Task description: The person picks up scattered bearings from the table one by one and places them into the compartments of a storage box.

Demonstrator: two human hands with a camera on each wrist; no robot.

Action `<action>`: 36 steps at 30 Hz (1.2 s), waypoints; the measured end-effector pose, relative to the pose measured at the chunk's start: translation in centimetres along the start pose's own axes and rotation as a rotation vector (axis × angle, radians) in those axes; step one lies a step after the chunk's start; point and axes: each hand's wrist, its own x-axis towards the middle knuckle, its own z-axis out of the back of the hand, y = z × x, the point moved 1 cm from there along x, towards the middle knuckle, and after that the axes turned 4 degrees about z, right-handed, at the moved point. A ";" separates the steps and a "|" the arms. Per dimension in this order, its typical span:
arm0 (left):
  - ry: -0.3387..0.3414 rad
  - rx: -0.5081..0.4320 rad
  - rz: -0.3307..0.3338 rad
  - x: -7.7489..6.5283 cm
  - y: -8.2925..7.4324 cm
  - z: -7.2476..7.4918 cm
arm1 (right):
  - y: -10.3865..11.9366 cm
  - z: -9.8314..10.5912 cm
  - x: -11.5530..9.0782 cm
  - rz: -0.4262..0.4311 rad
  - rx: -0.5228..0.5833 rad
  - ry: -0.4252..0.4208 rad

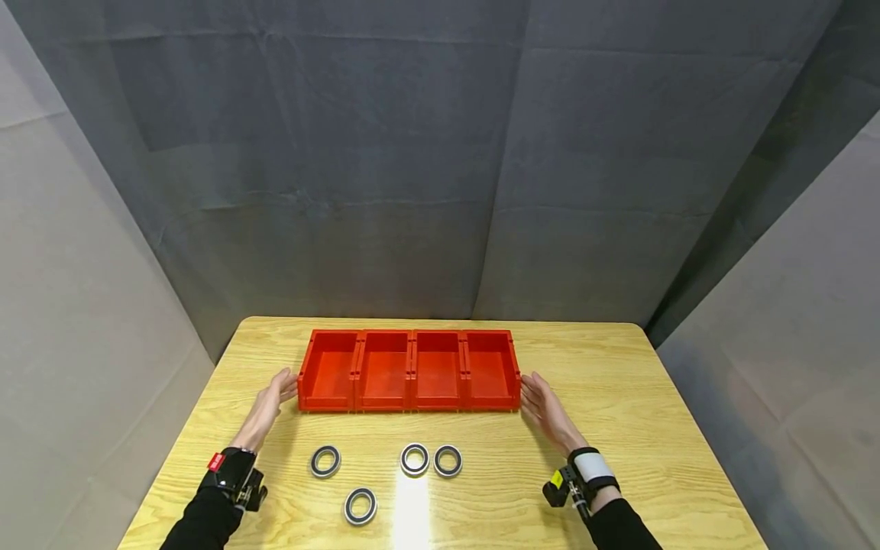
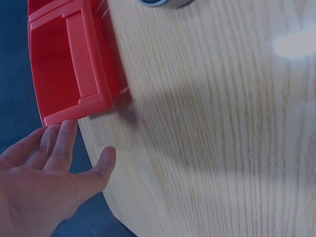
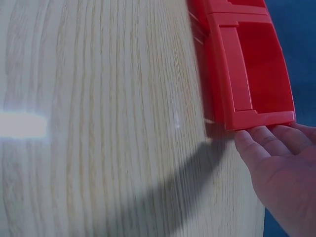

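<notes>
A row of red bins (image 1: pixel 410 370) stands side by side on the wooden table (image 1: pixel 619 397). My left hand (image 1: pixel 273 396) lies flat with straight fingers, its fingertips (image 2: pixel 58 136) touching the outer wall of the leftmost bin (image 2: pixel 69 64). My right hand (image 1: pixel 540 403) mirrors it, straight fingers (image 3: pixel 261 138) touching the outer wall of the rightmost bin (image 3: pixel 249 64). Neither hand holds anything. Several black-rimmed metal rings lie in front of the bins: one ring (image 1: pixel 325 461), a pair (image 1: pixel 431 460) and another ring (image 1: pixel 360 506) nearer to me.
Grey cloth (image 1: pixel 440 153) hangs behind and around the table. Bare wood extends to the right of the bins and along the front edge. A bright light reflection (image 1: pixel 410 512) sits on the wood near the rings.
</notes>
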 end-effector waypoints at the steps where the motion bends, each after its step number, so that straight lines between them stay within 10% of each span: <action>1: 0.003 0.005 -0.004 0.0 0.0 -0.1 | 0.0 0.2 -0.2 -0.001 -0.002 0.004; 36: 0.014 0.010 -0.069 -1.7 0.1 -2.7 | -0.3 2.8 -4.2 -0.025 -0.059 -0.051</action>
